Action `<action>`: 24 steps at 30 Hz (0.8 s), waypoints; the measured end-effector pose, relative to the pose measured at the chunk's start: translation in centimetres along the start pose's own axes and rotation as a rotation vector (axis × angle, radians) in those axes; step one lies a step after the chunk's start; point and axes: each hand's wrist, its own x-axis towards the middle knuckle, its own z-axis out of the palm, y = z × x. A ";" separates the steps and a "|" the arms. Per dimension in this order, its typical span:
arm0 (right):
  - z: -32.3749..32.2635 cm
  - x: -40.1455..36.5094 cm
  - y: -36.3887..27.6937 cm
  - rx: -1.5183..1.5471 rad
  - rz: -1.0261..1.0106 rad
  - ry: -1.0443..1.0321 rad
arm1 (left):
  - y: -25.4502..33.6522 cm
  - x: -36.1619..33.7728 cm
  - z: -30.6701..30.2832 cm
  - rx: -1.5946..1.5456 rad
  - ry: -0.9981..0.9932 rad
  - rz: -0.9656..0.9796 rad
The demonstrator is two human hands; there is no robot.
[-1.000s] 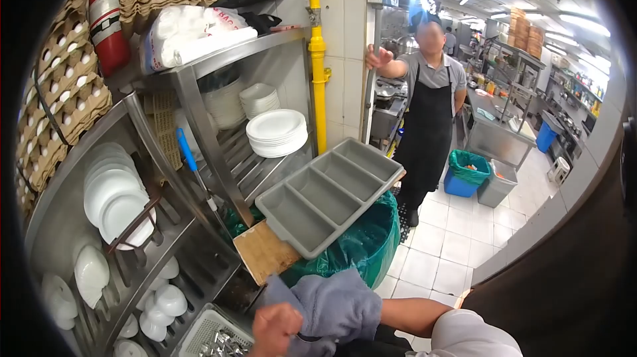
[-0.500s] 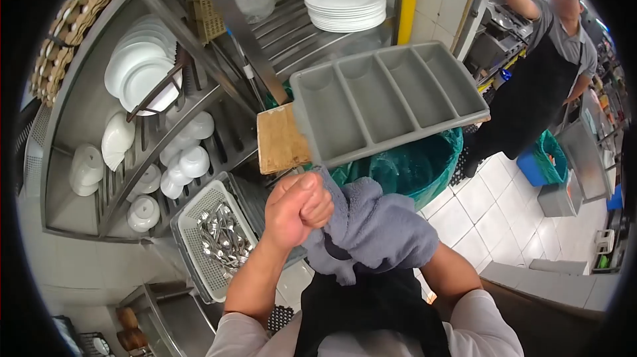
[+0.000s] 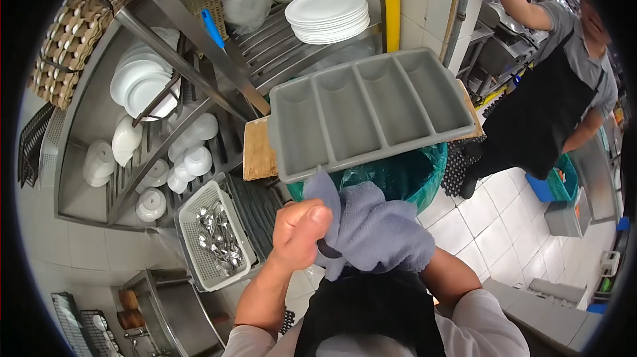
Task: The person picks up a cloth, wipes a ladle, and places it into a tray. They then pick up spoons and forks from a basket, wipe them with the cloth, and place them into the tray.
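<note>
Lying across a bin with a green liner (image 3: 431,178), the gray divided tray (image 3: 391,111) looks stiff and light, to be lifted by its rim; nearer, the towel (image 3: 378,224) covers the right grip, whose state cannot be told, and should handle soft and limp, best gathered by its folds. The left grip (image 3: 302,234) is curled tight beside the towel, any pinched cloth undiscernible, while a dark piece (image 3: 326,249) between is mostly hidden

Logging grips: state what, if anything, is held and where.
Cannot tell: the gray towel hides the right hand; the left hand is closed at its edge, grip unclear.
</note>
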 end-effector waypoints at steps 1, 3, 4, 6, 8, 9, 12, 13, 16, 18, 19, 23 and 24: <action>0.5 0.3 0.5 0.263 -0.046 0.134 | -0.2 0.0 0.3 0.000 0.006 -0.001; 0.9 0.2 1.3 0.519 -0.093 0.268 | -0.6 0.0 0.9 0.066 -0.015 0.004; 1.1 -0.2 1.6 0.476 -0.126 0.227 | -0.7 0.0 1.3 0.070 -0.028 0.015; 1.4 -1.4 1.9 0.389 -0.182 0.147 | -1.0 -0.2 2.1 0.022 0.008 -0.023; 1.2 -2.4 2.4 0.279 -0.242 0.063 | -1.1 0.0 2.6 -0.034 0.044 -0.040; 1.3 -2.3 2.2 0.260 -0.245 0.064 | -0.9 0.1 2.5 -0.083 0.064 -0.022; 1.6 -1.9 1.4 0.098 0.018 0.027 | -1.0 0.3 2.4 -0.125 0.133 0.065; 1.5 -2.0 1.7 0.172 0.140 0.150 | -1.0 0.5 2.4 -0.115 0.184 0.120; 0.7 -3.3 2.6 0.225 0.241 0.234 | -0.6 1.2 2.5 -0.205 0.296 0.294; -0.2 -4.0 1.8 0.218 0.213 0.189 | -0.7 1.3 2.4 -0.310 0.320 0.437; -1.0 -4.3 1.0 0.073 0.281 0.076 | -0.9 1.3 2.8 -0.306 0.319 0.443; 0.0 -5.3 2.4 0.474 0.094 0.179 | -3.2 0.3 6.6 0.010 0.194 0.645; 0.6 -4.8 2.5 0.561 0.134 0.251 | -4.0 0.0 7.3 0.053 0.110 0.709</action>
